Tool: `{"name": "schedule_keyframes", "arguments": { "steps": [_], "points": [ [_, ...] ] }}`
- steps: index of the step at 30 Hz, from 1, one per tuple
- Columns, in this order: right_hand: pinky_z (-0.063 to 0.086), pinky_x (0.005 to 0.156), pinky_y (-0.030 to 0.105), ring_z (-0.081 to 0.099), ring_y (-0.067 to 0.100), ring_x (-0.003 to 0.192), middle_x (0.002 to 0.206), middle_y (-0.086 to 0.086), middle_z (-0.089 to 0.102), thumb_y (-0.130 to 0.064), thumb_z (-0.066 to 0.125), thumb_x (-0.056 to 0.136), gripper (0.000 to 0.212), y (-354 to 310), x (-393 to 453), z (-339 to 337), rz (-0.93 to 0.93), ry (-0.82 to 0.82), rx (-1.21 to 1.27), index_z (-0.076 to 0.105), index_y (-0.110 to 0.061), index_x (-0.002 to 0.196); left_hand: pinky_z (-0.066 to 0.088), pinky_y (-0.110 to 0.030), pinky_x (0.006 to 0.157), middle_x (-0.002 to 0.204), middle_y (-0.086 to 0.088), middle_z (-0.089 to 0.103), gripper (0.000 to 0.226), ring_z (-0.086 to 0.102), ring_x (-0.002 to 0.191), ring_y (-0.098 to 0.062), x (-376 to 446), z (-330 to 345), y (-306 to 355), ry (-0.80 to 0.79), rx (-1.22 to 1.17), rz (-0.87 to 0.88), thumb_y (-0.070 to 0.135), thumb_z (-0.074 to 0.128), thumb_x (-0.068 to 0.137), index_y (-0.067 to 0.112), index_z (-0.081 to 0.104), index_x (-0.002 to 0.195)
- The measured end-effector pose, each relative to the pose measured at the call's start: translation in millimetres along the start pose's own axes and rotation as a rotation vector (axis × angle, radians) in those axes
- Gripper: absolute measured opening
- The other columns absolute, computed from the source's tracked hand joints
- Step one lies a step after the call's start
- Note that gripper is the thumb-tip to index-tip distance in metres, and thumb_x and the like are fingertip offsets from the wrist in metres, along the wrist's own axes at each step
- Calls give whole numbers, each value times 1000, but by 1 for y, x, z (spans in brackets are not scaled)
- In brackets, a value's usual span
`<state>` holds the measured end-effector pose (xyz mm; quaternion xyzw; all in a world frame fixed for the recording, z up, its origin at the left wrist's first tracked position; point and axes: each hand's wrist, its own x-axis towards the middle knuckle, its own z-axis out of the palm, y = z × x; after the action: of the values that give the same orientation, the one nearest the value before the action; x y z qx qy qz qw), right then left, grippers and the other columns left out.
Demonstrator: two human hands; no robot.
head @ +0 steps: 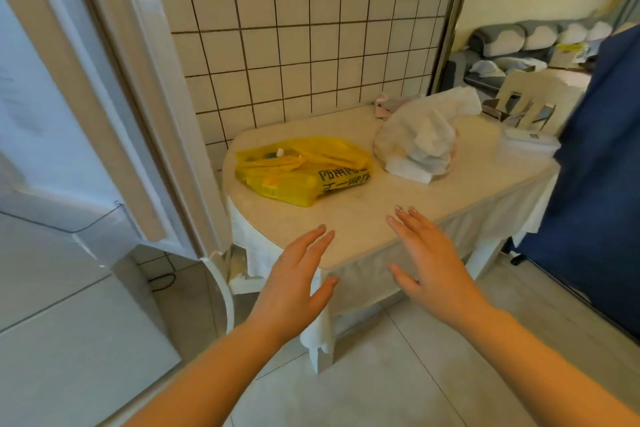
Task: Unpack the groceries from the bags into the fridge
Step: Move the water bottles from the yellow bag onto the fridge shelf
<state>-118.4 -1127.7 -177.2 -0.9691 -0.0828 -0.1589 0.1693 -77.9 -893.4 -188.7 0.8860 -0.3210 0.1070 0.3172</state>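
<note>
Left hand (292, 282) and right hand (427, 262) both spread flat, fingers straight, holding nothing, raised over near edge of table (363, 218). Beyond, on tabletop: yellow bag (304, 170), white bag (420, 140) well apart. Fridge door (104, 97) open at left.

On table (363, 218): one bag (304, 170) left, 2nd bag (419, 139) right, box (526, 146) far right. Fridge door (114, 97) left of table; chair (533, 97) behind.
</note>
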Motion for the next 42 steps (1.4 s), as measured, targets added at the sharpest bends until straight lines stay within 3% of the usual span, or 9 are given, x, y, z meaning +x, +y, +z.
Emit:
{"name": "schedule_keyframes", "arguments": {
  "steps": [7, 11, 17, 20, 23, 32, 36, 39, 42],
  "points": [
    [13, 117, 42, -2, 8, 144, 155, -11, 6, -36, 53, 92, 67, 59, 39, 2, -80, -65, 32, 15, -31, 147, 9, -7, 104, 151, 13, 24, 64, 26, 136, -5, 50, 37, -7, 5, 48, -110, 41, 55, 90, 42, 15, 140],
    [9, 118, 39, 4, 15, 145, 156, -4, 11, -36, 52, 92, 62, 82, 85, 13, -140, -78, 15, 24, -27, 147, 24, -20, 108, 148, 6, 31, 67, 32, 134, -11, 96, 52, -28, 52, 56, -159, 38, 57, 89, 31, 22, 145],
    [31, 102, 47, 40, 34, 132, 144, 13, 42, -33, 62, 77, 57, 126, 180, 39, -304, -6, -70, 50, -16, 130, 23, -20, 107, 148, 4, 32, 66, 30, 134, -12, 186, 77, -81, 136, 45, -228, 35, 60, 88, 26, 26, 145],
    [40, 98, 51, 46, 37, 127, 140, 16, 46, -30, 73, 71, 61, 149, 231, 54, -391, -30, -119, 54, -15, 127, 31, -28, 108, 145, -1, 38, 66, 35, 132, -15, 228, 84, -113, 178, 56, -222, 39, 58, 87, 20, 31, 143],
    [45, 94, 56, 46, 36, 127, 140, 15, 46, -27, 80, 68, 65, 169, 280, 70, -401, -74, -134, 56, -16, 127, 26, -24, 106, 145, -3, 39, 68, 34, 132, -16, 265, 89, -145, 163, 71, -252, 38, 57, 86, 17, 30, 144],
    [51, 81, 57, 54, 36, 119, 134, 14, 54, -32, 89, 50, 72, 213, 387, 127, -506, -244, -273, 64, -19, 117, 40, -50, 102, 141, -9, 46, 66, 46, 126, -27, 322, 114, -204, 73, 266, -316, 36, 54, 83, 16, 33, 143],
    [46, 86, 60, 50, 37, 123, 139, 17, 48, -37, 88, 47, 79, 233, 425, 152, -572, -332, -349, 62, -27, 121, 33, -62, 100, 147, -11, 38, 70, 41, 132, -32, 343, 138, -214, -99, 482, -345, 43, 63, 82, 21, 34, 142],
    [41, 90, 62, 45, 36, 128, 143, 18, 42, -41, 88, 48, 82, 244, 450, 167, -604, -361, -370, 59, -32, 124, 33, -63, 101, 150, -13, 32, 70, 37, 134, -35, 364, 155, -219, -180, 596, -453, 61, 36, 86, 25, 25, 145],
    [40, 90, 64, 46, 35, 128, 142, 19, 43, -40, 88, 47, 81, 258, 472, 183, -632, -374, -371, 60, -32, 123, 31, -66, 99, 150, -15, 32, 72, 37, 133, -37, 386, 172, -226, -180, 640, -555, 67, 19, 85, 26, 23, 145]
  ]
}}
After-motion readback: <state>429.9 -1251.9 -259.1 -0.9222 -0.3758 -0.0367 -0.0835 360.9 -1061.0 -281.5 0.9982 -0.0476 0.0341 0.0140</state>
